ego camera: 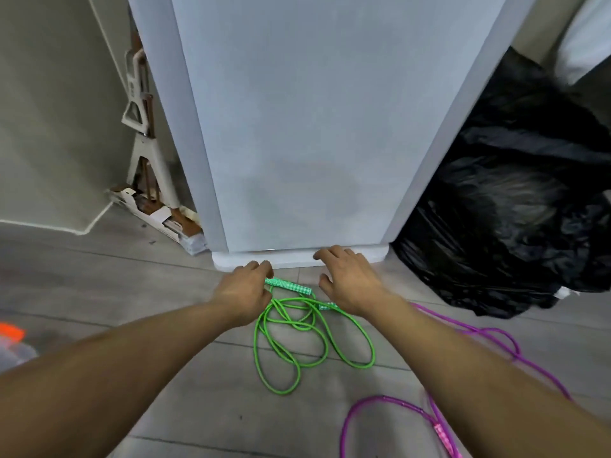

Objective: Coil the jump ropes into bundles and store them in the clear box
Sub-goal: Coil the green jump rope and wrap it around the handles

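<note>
A green jump rope [291, 338] lay uncoiled in loose, overlapping loops on the floor. One green-and-white patterned handle [292, 286] lay flat, its end meeting the fingers [261, 267] of the left hand [244, 292]; whether they gripped it could not be told. The second handle [327, 305] was partly hidden under the right hand [347, 282]. A purple jump rope [489, 335] sprawled unwound to the right of that hand's fingers, its pink handle [441, 431] nearest the camera. A blurred clear box [13, 348] with an orange part sat far left of the left fingers.
</note>
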Tool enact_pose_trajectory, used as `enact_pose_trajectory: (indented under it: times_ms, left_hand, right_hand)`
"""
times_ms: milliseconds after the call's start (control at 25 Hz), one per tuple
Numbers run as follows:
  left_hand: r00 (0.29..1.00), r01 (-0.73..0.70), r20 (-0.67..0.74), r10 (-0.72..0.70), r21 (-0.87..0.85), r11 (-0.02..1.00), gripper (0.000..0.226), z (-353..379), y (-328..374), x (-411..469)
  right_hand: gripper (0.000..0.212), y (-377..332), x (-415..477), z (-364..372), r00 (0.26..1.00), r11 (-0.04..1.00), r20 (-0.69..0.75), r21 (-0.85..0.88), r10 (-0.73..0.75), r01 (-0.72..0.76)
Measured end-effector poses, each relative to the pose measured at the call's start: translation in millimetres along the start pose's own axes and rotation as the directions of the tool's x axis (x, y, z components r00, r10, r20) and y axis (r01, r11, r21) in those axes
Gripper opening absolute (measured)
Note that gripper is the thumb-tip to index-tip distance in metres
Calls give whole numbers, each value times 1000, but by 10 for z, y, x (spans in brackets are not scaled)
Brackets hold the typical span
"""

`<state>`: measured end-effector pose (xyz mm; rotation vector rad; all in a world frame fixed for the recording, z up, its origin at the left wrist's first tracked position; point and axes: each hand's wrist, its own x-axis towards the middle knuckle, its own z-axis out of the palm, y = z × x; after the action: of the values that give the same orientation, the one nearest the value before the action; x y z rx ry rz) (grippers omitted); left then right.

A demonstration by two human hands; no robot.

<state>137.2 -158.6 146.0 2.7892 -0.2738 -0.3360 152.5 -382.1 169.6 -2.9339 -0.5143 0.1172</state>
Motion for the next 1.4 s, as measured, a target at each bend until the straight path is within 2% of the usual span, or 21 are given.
enact_pose_trajectory:
  times_ms: [240, 360, 560, 720, 800, 1000, 1200, 1320, 1400]
  left_hand:
    - [994, -29, 107, 22, 59, 998, 36, 674, -72, 473]
    - [983, -57, 181, 26, 172, 983, 40, 992, -84, 596]
    - [921, -103, 388, -25, 306, 946, 69, 1481, -217, 607]
    - [870, -122, 490, -52, 317, 940, 73, 1676, -341, 609]
    - [883, -124, 468, -41, 316, 941, 73, 1712, -363, 594]
    - [924, -26, 371, -90, 296, 955, 65, 1750, -413, 531]
    - [907, -109, 417, -59, 369, 923, 43, 1777, -452, 445]
    - [954, -29, 294, -63, 298, 954, 39, 1762, -456, 487]
    - [970, 72, 214, -118, 213, 974, 51, 1773, -478, 509]
  right_hand:
    - [44, 569, 133, 832, 986, 994, 137, 48, 93, -101]
    - [43, 755, 134, 1171, 970, 986, 190, 45, 152, -163]
    - [41, 916, 128, 1611, 951, 986, 266, 4, 158, -165]
    - [50, 955, 129, 1800, 922, 977, 324, -71, 211, -199]
    - [57, 971, 130, 1855, 910, 970, 338, -99, 241, -220]
    - [69, 1017, 132, 1937, 864, 941, 373, -136, 338, -309]
    - [57, 1017, 142, 1969, 869, 959, 410, -60, 275, -275]
    - [48, 902, 141, 2014, 875, 970, 418, -120, 243, -212]
    - [44, 838, 130, 2039, 871, 972, 435, -158, 228, -175]
